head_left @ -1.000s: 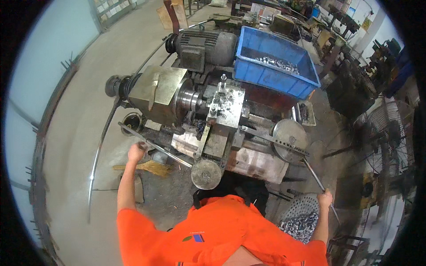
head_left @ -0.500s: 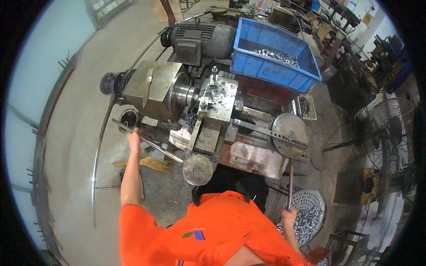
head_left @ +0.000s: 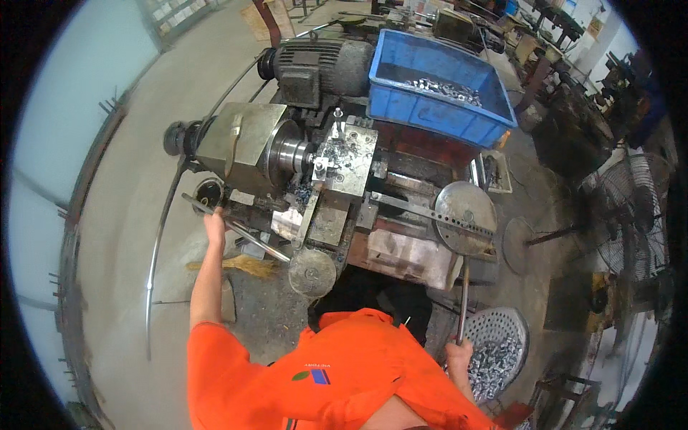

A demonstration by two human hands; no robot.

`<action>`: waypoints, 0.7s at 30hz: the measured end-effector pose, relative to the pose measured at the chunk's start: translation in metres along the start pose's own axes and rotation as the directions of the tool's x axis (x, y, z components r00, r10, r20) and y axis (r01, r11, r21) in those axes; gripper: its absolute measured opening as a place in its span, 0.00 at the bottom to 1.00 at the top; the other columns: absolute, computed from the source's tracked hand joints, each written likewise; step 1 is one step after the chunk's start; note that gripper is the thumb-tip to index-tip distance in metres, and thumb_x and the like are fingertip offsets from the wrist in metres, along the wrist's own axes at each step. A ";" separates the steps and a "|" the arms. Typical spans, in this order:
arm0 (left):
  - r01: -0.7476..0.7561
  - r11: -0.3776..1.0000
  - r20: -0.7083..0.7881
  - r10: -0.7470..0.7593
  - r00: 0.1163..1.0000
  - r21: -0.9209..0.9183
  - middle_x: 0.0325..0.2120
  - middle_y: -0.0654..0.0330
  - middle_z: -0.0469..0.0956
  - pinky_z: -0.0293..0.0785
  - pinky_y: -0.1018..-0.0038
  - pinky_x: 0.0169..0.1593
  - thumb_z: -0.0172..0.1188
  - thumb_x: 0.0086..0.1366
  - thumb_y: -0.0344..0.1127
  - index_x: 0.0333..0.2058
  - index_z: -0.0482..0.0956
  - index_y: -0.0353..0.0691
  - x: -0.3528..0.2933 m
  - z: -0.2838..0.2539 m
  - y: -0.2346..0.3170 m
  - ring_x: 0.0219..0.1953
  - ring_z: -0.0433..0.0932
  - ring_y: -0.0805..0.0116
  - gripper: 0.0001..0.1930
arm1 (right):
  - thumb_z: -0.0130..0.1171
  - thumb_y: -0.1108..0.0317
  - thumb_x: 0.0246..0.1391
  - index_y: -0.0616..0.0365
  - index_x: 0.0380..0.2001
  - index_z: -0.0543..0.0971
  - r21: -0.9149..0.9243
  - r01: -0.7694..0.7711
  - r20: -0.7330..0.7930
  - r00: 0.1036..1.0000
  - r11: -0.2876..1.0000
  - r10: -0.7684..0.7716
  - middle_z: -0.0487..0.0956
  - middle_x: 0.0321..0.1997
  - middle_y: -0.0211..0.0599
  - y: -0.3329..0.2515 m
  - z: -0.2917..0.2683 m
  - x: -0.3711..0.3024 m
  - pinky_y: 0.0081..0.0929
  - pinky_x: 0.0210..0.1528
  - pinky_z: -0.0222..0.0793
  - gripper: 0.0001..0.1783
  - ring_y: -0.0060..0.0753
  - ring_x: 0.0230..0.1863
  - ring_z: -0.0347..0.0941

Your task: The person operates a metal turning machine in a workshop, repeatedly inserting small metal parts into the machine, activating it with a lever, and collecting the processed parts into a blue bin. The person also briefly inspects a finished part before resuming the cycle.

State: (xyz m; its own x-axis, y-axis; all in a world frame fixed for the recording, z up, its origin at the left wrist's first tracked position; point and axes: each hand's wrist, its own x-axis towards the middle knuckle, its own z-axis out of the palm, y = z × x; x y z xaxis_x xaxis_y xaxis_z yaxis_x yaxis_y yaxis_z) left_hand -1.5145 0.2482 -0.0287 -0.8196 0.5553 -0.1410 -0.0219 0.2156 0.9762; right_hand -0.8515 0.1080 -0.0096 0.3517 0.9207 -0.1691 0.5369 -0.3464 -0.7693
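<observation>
A small greasy lathe stands in front of me, with a boxy headstock, a shiny round spindle end and a tool slide close beside it. My left hand is closed around the upper part of a steel lever rod, which slopes down to a round metal disc at the slide's front. At the lower right, my right hand grips the bottom end of another lever rod. That rod hangs from a larger disc at the bed's right end.
A blue crate with small metal parts sits behind the lathe, next to a motor. A perforated basket of similar parts is beside my right hand. A broom head lies on the floor; a fan stands at right.
My right hand and its lever end have swung slightly left. The tool slide appears a little farther left; the whole view has also shifted slightly. Both hands keep their grips.
</observation>
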 end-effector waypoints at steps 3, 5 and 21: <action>0.015 0.999 0.009 -0.015 1.000 0.030 0.16 0.53 0.73 0.74 0.70 0.19 0.49 0.53 0.35 0.25 0.70 0.30 0.005 0.003 0.007 0.16 0.75 0.61 0.11 | 0.53 0.68 0.29 0.63 0.21 0.72 -0.076 0.023 0.017 1.000 0.997 -0.022 0.63 0.11 0.32 0.050 -0.006 0.018 0.27 0.17 0.57 0.11 0.24 0.15 0.59; 0.018 0.997 -0.023 -0.017 1.000 0.070 0.16 0.53 0.73 0.73 0.70 0.18 0.49 0.54 0.35 0.26 0.71 0.29 -0.005 0.001 0.010 0.16 0.75 0.61 0.11 | 0.52 0.67 0.30 0.61 0.24 0.72 -0.331 0.043 0.024 0.999 0.943 -0.037 0.69 0.13 0.42 0.014 -0.041 0.035 0.36 0.20 0.62 0.12 0.41 0.15 0.64; -0.148 0.803 0.281 -0.025 0.959 0.578 0.30 0.51 0.77 0.70 0.63 0.37 0.52 0.56 0.50 0.37 0.73 0.35 0.030 -0.056 -0.092 0.34 0.76 0.62 0.22 | 0.54 0.70 0.26 0.61 0.50 0.66 -0.629 0.359 -0.214 0.773 0.690 -0.597 0.62 0.57 0.51 -0.015 -0.036 0.127 0.38 0.57 0.54 0.36 0.54 0.55 0.59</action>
State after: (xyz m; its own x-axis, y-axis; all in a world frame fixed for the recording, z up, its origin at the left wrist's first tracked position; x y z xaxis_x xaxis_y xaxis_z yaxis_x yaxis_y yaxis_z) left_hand -1.5691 0.2003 -0.1138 -0.6248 0.7531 -0.2061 0.4348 0.5549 0.7092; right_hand -0.7877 0.2236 0.0025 0.1151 0.8801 0.4606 0.9787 -0.0212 -0.2041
